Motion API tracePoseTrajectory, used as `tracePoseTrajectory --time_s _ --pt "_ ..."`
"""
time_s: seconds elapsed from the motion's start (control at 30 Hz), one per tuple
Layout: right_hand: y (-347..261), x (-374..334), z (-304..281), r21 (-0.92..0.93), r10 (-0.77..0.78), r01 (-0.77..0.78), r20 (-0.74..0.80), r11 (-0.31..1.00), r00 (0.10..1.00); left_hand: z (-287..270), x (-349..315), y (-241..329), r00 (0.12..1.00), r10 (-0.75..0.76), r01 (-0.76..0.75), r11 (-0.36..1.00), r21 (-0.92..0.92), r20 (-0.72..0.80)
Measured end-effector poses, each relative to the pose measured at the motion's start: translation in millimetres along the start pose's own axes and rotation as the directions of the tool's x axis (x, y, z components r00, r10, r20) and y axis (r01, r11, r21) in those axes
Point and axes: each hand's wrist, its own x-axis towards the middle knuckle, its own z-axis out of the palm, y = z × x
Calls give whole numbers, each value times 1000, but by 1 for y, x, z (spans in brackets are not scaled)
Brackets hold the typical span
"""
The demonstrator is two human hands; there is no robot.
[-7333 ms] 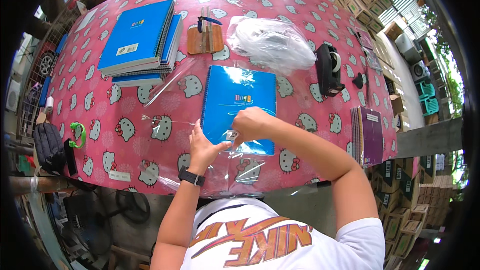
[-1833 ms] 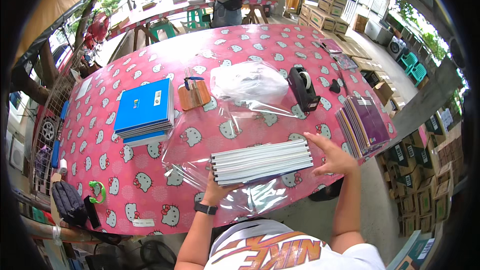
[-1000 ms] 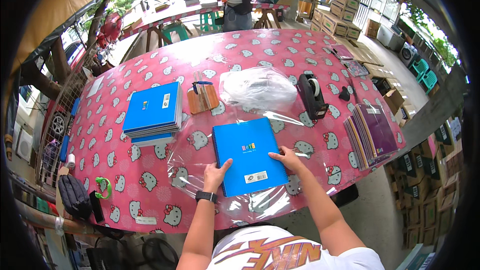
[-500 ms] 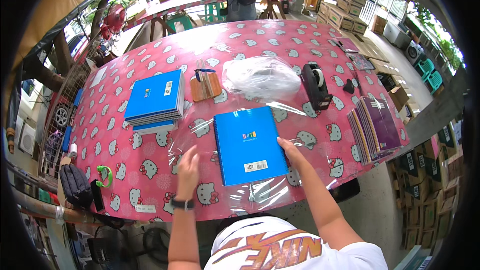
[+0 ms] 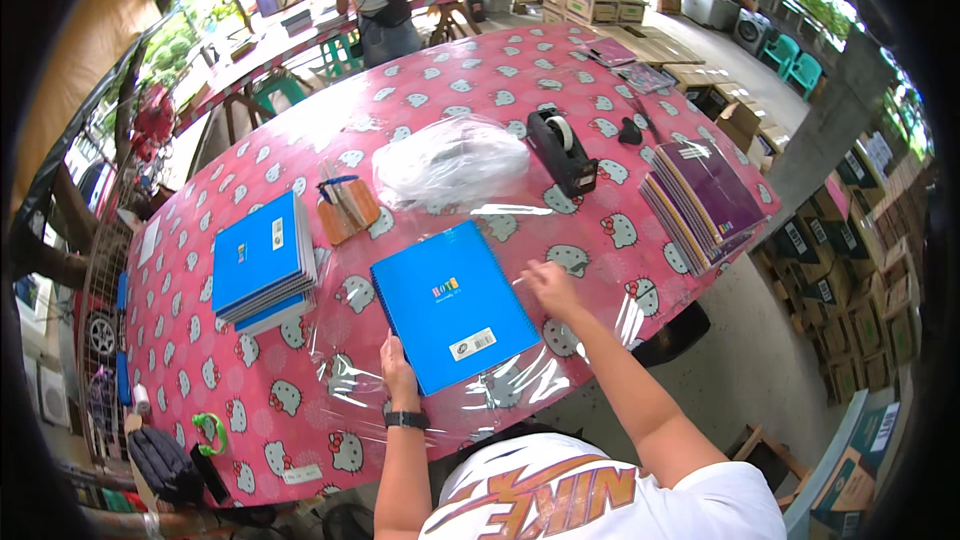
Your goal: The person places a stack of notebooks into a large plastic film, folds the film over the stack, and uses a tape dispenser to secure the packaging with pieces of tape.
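A blue spiral notebook (image 5: 452,312) lies face up on a clear plastic sheet (image 5: 515,385) in front of me. My left hand (image 5: 399,376), with a dark band on its wrist, grips the notebook's lower left edge. Just off the right edge hovers my right hand (image 5: 553,290), holding nothing, its fingers loosely bent and apart. A stack of blue notebooks (image 5: 262,255) sits to the left. Purple spiral notebooks (image 5: 708,195) are fanned in a pile on the right.
Beyond the notebook are a wooden pen holder (image 5: 347,215), a bundle of clear plastic (image 5: 450,162) and a black tape dispenser (image 5: 562,152). A dark pouch (image 5: 165,465) and a green band (image 5: 210,432) lie near left. A person (image 5: 378,5) stands at a far table; boxes (image 5: 840,260) are stacked right.
My right hand has let go of the notebook's right edge and moved off it. My left hand has come onto its left edge. The whole view has turned.
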Motion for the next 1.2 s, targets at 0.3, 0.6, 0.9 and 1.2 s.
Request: tracePoseTrajectory --time_s 0.3,0.6,0.9,1.2 --pt "58 -39 -55 -711 -87 -225 -374 667 924 2 -2 -4 1000 24 -25 998 -61 -17" --pt "22 -42 -96 -297 59 -190 -399 936 915 -14 1 6 997 -65 70 992 -107 47" --pt "37 -46 -101 78 376 -371 -51 925 925 41 -20 114 821 525 -571 758 315 225" --pt "-66 -59 -54 731 98 -462 482 502 870 113 -43 116 757 0 64 995 -73 654"
